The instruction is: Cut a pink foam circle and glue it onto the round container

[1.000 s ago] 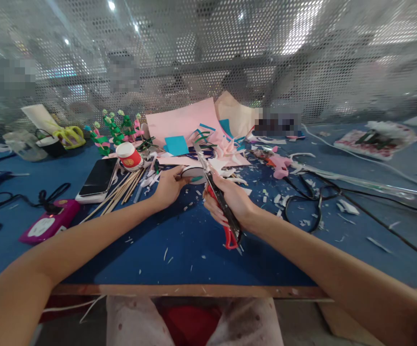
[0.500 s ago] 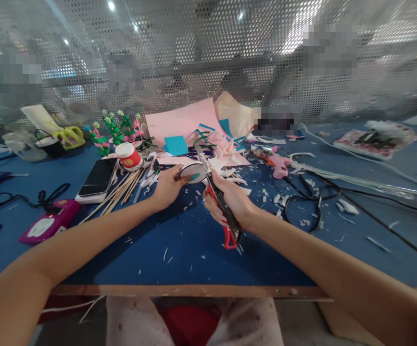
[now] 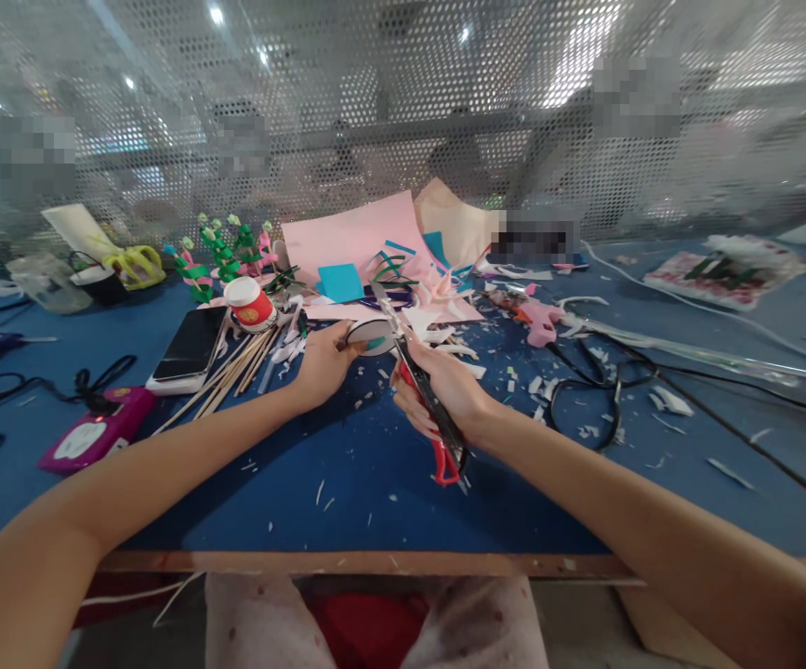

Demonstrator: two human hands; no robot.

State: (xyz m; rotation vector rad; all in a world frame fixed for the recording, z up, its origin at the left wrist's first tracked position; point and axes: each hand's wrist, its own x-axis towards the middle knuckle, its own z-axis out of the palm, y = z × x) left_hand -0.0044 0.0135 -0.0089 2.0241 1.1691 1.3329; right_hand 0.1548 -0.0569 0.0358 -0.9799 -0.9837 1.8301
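Note:
My left hand (image 3: 325,362) pinches a round white piece with a thin dark rim (image 3: 373,346) between thumb and fingers. Its exact kind is unclear. In my right hand (image 3: 448,383) is a pair of scissors (image 3: 434,398) with red and black handles, fingers wrapped round them. The blades point away from me and lie against the right edge of the white piece. Both hands are just above the blue table, with white paper scraps (image 3: 472,370) around them.
Left of my hands are wooden sticks (image 3: 239,367), a red and white paper cup (image 3: 249,305), a phone (image 3: 191,344) and a purple power socket (image 3: 99,427). Pink paper (image 3: 353,232) stands behind. A pink glue gun (image 3: 540,321) and black cable (image 3: 618,400) lie right.
The round white piece has tilted so that more of its face shows. The scissor blades have shifted slightly at its edge, while both arms have stayed almost still.

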